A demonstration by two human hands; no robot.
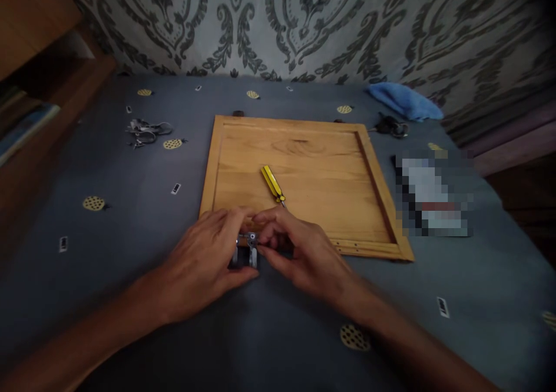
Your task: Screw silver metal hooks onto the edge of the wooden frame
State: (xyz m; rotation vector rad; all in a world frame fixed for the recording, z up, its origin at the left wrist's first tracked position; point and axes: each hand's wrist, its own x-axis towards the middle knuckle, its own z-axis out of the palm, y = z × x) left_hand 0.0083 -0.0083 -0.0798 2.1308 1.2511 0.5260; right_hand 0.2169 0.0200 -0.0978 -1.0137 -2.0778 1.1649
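A square wooden cabinet door [304, 178] lies flat on a blue-grey patterned cloth [130, 207]. At its near edge both my hands close on a small metal hinge [248, 248]. My left hand [208, 259] grips the hinge from the left with curled fingers. My right hand [299, 253] pinches it from the right with thumb and fingertips. A yellow-handled screwdriver [273, 184] lies on the door just beyond my fingers, tip pointing towards them.
More metal hinges [145, 131] lie in a heap at the far left. A blue cloth [403, 101] and a dark object [391, 125] sit at the far right, a blurred-out item [434, 195] right of the door. Patterned wall behind; wooden shelf at left.
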